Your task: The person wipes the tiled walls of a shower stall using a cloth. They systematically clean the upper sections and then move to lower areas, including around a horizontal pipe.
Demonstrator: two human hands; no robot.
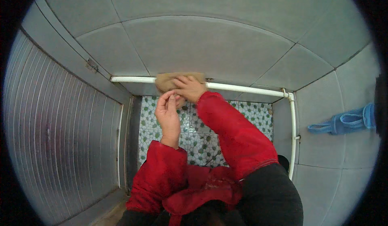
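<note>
A tan cloth [165, 82] is draped over a white pipe [245, 89] that runs along the tiled wall. My right hand [191, 89] lies flat on the cloth with its fingers spread, pressing it against the pipe. Just below and to the left, my left hand [169, 112] is raised with curled fingers. Its fingertips meet the lower edge of the cloth near my right hand; whether they pinch it is hidden. Red sleeve covers reach over both forearms.
Grey tiles [209, 44] face me. A ribbed door panel [60, 129] with a metal latch [91, 65] stands at left. The pipe turns at an elbow [291, 96] on the right, near a hanging blue fabric item [348, 121]. Below lies a pebble-patterned floor [206, 141].
</note>
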